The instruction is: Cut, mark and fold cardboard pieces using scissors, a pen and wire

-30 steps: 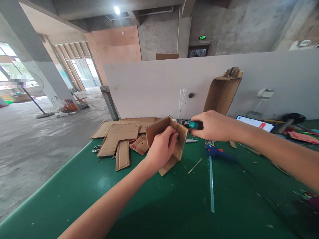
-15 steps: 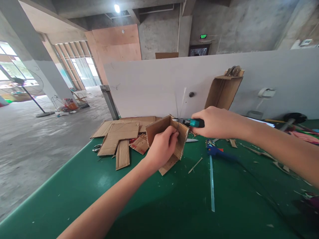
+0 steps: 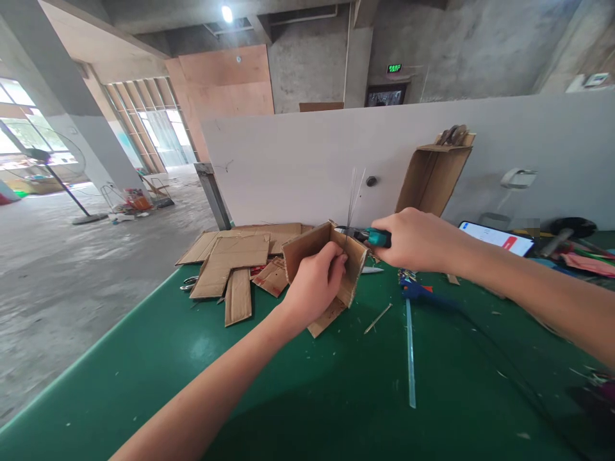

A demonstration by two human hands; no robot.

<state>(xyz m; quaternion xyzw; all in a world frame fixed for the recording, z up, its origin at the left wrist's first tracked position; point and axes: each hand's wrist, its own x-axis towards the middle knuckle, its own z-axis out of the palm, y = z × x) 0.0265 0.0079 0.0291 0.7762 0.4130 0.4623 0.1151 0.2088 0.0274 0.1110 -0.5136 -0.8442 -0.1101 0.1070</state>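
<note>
My left hand (image 3: 314, 282) is closed in a pinch on thin wires (image 3: 352, 198), whose free ends stick up and fan apart slightly. It rests within a folded cardboard piece (image 3: 356, 275) that stands open-topped on the table, and the fingers hide the wires' lower part. Pliers (image 3: 378, 237) with teal and black handles are gripped in my right hand (image 3: 416, 240). Their jaws meet the wires just above my left fingertips, at the cardboard's upper edge; whether they are closed on the wires I cannot tell.
Flat cardboard pieces (image 3: 240, 250) and scissors (image 3: 189, 283) lie left on the green table (image 3: 288, 397). A nail (image 3: 378, 319), a blue glue gun (image 3: 416, 291) with a clear stick (image 3: 410, 358) and a lit phone (image 3: 497, 238) lie rightward. Behind stands a tall cardboard form (image 3: 427, 179) against a white panel (image 3: 288, 166).
The wire ends have spread apart a little. My right hand with the pliers has shifted very slightly, and more of the phone screen shows beyond my forearm.
</note>
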